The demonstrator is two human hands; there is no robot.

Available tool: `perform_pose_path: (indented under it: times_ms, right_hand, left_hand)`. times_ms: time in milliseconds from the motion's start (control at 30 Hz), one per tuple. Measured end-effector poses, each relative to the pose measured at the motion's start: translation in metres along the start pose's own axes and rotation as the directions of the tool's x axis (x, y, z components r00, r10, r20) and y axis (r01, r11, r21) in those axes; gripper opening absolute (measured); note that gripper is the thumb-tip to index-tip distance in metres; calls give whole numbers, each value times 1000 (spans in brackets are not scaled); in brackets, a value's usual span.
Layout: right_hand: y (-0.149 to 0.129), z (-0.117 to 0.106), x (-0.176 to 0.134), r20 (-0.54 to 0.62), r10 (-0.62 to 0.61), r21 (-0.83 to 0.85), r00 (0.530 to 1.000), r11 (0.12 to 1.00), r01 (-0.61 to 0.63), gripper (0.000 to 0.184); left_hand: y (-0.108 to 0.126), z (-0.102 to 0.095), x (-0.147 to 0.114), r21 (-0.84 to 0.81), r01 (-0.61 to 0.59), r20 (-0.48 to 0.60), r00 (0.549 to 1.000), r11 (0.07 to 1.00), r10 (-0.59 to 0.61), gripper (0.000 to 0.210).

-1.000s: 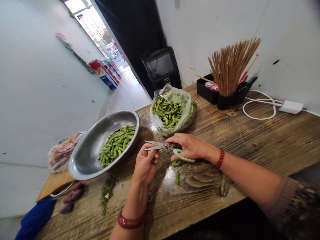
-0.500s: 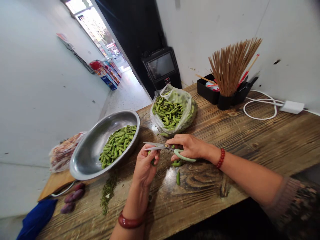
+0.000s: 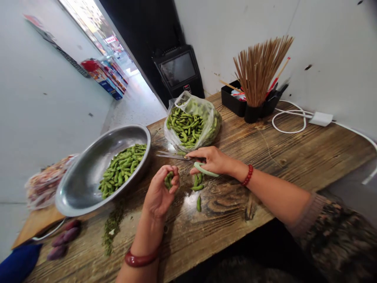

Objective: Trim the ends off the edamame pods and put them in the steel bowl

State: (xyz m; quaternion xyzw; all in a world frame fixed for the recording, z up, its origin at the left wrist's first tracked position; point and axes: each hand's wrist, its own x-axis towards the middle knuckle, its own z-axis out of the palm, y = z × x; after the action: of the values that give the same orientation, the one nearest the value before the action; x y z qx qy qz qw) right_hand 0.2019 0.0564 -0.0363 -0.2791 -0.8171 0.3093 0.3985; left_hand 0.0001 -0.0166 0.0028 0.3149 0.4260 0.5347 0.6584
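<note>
My left hand (image 3: 161, 190) is curled around an edamame pod (image 3: 169, 180), part of which shows between the fingers. My right hand (image 3: 213, 160) grips green-handled scissors (image 3: 206, 169), their blades pointing left, apart from the left hand. A few loose pods (image 3: 199, 203) lie on the wood below the right hand. Left of my hands, a tilted-looking steel basin (image 3: 77, 173) holds a heap of edamame (image 3: 123, 167). Beyond the scissors stands a clear plastic bag (image 3: 212, 125) full of more pods (image 3: 185, 125).
Plant trimmings (image 3: 112, 228) and several purplish-red roundish items (image 3: 60, 245) lie at the table's left. A bagged pile (image 3: 47, 182) sits behind the basin. At the back right are a black holder (image 3: 232, 103) with thin sticks (image 3: 260, 74) and a white cable (image 3: 290, 131).
The scissors have drawn away from my left hand, whose fingers are now curled more around the pod. The whole view has shifted, with the scene sliding left and slightly up.
</note>
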Motion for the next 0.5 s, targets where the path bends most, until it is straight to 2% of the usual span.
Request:
perform_pose_path:
  times_ms: [133,267,367,433,500]
  right_hand:
    - [2,-1,1,-29,17,22,999,1000,-17,53]
    - [-1,-2,1,14,14,11,1000,1000,-15,50]
    - [-4,-3,1,30,30,6,999,1000,-31,50]
    - [-5,-4,2,34,43,5,998,999,-43,51]
    - [-5,-5,2,38,57,4,998,998,-57,50]
  left_hand:
    - [-3,5,0,106,36,10,999,994,-38,22]
    - [-8,11,-4,309,26,83,995,951,-54,18]
    - [-10,13,-5,409,31,76,995,912,-68,13]
    - [-10,13,-5,521,-4,62,998,854,-33,12]
    - [-10,13,-5,677,-109,114,993,728,43,14]
